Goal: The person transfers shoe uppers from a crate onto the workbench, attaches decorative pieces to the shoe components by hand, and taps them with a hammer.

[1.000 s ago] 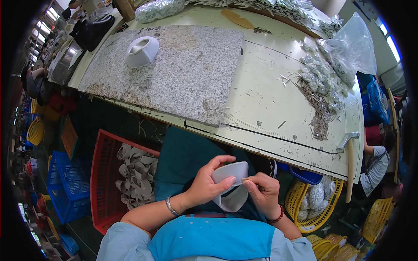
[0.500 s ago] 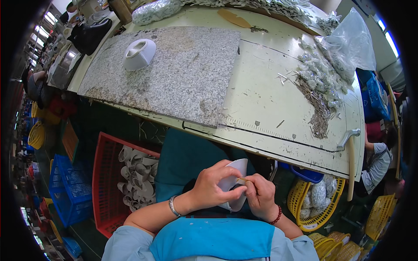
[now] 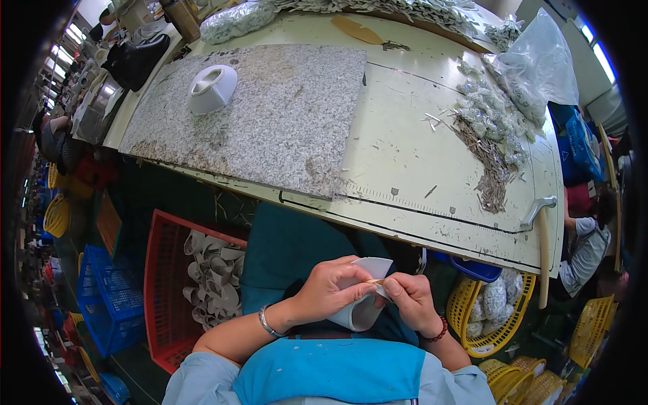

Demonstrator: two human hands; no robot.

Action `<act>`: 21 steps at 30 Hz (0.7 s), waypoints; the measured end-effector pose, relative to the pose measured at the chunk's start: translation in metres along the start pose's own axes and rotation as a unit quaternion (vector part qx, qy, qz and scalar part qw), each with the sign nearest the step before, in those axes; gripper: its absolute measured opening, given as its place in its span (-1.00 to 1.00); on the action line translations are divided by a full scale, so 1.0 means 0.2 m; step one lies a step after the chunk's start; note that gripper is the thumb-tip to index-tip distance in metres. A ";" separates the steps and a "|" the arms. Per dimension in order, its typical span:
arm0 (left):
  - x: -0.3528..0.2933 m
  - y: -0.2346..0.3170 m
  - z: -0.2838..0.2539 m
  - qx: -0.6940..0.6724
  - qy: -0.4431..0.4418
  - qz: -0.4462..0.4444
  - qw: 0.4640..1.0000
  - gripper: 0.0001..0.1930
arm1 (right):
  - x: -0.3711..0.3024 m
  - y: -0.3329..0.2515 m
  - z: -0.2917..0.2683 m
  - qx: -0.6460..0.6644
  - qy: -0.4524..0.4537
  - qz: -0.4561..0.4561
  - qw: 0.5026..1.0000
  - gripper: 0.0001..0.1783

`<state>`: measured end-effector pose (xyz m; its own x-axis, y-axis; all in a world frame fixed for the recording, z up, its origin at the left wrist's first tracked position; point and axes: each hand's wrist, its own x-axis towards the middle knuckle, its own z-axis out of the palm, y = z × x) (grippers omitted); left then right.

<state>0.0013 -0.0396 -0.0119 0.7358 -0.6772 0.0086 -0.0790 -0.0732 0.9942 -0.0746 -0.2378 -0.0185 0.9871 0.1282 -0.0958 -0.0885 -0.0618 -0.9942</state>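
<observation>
Over my lap I hold a white, curved shoe-upper piece (image 3: 363, 316), bent into a loop. My left hand (image 3: 325, 291) is closed on it, thumb and fingers pinching near its upper edge. Against those fingertips, my right hand (image 3: 412, 302) pinches a small pale strip (image 3: 380, 285) at the piece's edge. Whether the strip is attached to the piece I cannot tell. A similar white piece (image 3: 214, 96) stands formed on the grey granite slab (image 3: 270, 135) on the table.
A red basket (image 3: 154, 270) of similar white loops stands at my left, beside a blue crate (image 3: 108, 297). On the table's right lie a hammer (image 3: 543, 250), grey strips (image 3: 496, 175) and a clear plastic bag (image 3: 540, 64). A yellow basket (image 3: 459, 317) holds wrapped bundles. Another person (image 3: 587, 250) sits at far right.
The white piece has turned in my hands, its flap now tilting right and its loop more visible. My right hand's grip has shifted slightly, with its fingers more spread beside the strip.
</observation>
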 end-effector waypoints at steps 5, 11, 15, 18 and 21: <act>-0.03 -0.04 -0.01 -0.073 -0.001 -0.044 0.996 -0.88 | -0.02 -0.02 0.01 0.009 0.005 0.018 1.000 -0.66; -0.05 -0.03 0.02 -0.020 0.047 0.013 0.999 -0.91 | -0.04 -0.04 0.04 -0.106 0.018 -0.055 0.993 -0.76; -0.06 -0.03 0.04 -0.004 0.089 0.041 0.995 -0.89 | -0.05 -0.01 0.06 -0.113 0.029 -0.076 0.990 -0.78; -0.07 -0.04 0.02 -0.052 0.126 0.005 0.991 -0.88 | -0.07 0.01 0.06 -0.121 0.028 -0.077 0.989 -0.79; -0.07 -0.06 0.01 -0.089 0.143 -0.032 0.985 -0.88 | -0.11 0.04 0.05 -0.131 0.007 -0.082 0.988 -0.84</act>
<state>-0.0087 -0.0306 -0.0241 0.8969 -0.4394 -0.0506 0.0747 0.0377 0.9965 -0.0975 -0.2316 -0.0243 0.9872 0.1438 0.0687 0.1091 -0.2961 -0.9489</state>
